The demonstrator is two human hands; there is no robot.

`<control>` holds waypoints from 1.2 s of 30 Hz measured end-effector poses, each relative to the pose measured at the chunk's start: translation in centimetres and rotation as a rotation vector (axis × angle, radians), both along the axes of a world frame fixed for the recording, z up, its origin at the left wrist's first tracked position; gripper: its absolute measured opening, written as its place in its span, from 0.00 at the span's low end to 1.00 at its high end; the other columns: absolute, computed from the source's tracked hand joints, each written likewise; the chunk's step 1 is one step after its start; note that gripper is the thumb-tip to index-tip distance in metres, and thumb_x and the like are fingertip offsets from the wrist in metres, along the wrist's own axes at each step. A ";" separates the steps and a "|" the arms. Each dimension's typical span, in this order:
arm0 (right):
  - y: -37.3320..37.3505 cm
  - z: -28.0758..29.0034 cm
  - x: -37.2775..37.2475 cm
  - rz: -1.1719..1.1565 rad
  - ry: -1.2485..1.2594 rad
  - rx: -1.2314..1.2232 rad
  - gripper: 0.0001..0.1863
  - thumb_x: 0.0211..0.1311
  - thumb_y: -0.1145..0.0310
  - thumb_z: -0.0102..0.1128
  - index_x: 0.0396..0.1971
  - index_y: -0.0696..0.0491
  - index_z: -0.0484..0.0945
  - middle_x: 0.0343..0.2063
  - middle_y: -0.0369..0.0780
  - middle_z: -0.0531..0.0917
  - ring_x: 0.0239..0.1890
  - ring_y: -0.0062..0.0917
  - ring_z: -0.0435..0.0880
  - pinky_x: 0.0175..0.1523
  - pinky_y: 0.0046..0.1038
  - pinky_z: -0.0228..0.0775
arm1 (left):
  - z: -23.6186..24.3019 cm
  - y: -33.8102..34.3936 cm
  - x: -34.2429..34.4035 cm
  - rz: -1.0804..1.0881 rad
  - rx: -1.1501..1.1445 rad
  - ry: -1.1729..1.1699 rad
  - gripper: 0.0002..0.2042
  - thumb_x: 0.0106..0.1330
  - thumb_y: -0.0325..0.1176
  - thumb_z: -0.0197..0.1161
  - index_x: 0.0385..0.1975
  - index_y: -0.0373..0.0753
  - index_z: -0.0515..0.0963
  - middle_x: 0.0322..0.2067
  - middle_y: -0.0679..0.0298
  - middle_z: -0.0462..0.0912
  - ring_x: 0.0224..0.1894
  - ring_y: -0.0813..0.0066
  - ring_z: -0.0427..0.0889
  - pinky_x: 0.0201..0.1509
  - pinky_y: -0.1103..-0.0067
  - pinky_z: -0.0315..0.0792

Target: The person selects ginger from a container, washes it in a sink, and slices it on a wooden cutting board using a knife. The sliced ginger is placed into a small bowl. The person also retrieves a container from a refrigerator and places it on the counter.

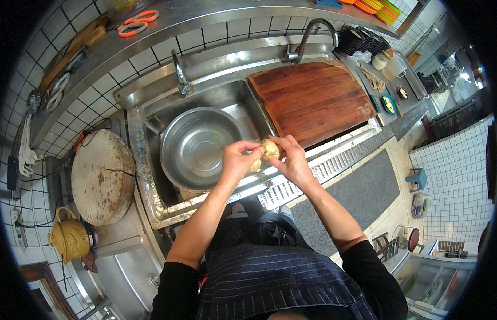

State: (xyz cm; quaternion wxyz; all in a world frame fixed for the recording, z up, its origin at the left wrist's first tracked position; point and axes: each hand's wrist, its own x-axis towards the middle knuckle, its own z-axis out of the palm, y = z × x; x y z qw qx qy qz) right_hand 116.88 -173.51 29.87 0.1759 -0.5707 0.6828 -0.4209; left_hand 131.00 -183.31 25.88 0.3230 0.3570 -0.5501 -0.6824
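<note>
My left hand (pixel 240 160) and my right hand (pixel 291 162) meet over the front right of the sink, both with fingers closed on a pale yellow, lumpy piece that looks like ginger (pixel 269 149). Part of the piece hangs below my fingers. Just left of my hands, a steel basin (pixel 198 125) sits in the sink (pixel 242 101), with a little water and a few green scraps visible in it. A wooden cutting board (pixel 310 98) lies to the right, behind my right hand.
Two faucets (pixel 182 80) (pixel 301 50) rise behind the sink. A cracked round chopping block (pixel 99 181) and yellow kettle (pixel 67 240) stand left. A steel shelf (pixel 187 18) holds scissors (pixel 133 26). Small dishes (pixel 389 105) sit beyond the board; a grey mat (pixel 355 202) lies on the floor.
</note>
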 end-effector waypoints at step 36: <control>0.2 -5.6 -3.9 -0.096 -1.433 0.194 0.17 0.68 0.54 0.47 0.48 0.49 0.67 0.35 0.44 0.79 0.26 0.22 0.76 0.31 0.21 0.71 | -7.4 -0.8 -3.5 -0.275 -0.163 -0.452 0.19 0.67 0.44 0.51 0.28 0.34 0.80 0.23 0.60 0.81 0.28 0.76 0.80 0.34 0.76 0.72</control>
